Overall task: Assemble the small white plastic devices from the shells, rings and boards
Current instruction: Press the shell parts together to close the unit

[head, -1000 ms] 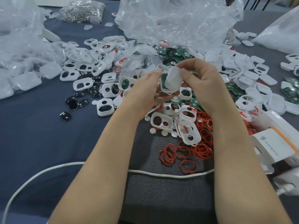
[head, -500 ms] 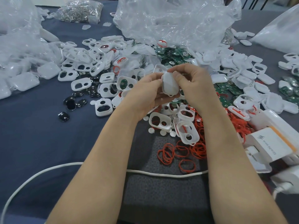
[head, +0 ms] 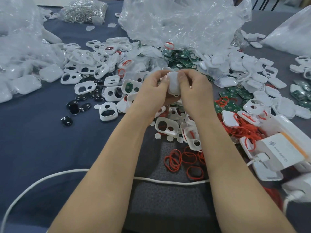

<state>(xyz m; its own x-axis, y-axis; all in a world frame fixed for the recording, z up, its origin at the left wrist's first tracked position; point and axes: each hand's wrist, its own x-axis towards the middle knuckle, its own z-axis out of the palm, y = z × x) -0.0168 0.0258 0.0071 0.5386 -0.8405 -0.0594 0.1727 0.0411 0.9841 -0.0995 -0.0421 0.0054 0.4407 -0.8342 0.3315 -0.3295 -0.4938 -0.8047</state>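
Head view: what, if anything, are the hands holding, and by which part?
One small white device, held between both hands: the left hand pinches its left edge, the right hand its right edge, thumbs on top.

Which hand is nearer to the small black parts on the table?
Left. The left hand is to the right of the black parts; the right hand lies farther right, beyond the white device both hold.

Even, diffuse light from above, moderately bright; shadows beneath the forearms (head: pixel 107 165) are faint and soft. Glare streaks the clear plastic bag (head: pixel 181 22). The white device (head: pixel 173 83) between left hand (head: pixel 151 93) and right hand (head: pixel 195 93) loses surface detail. Wide-angle distortion bows the edges; the charger box (head: pixel 284 153) at right appears smeared.
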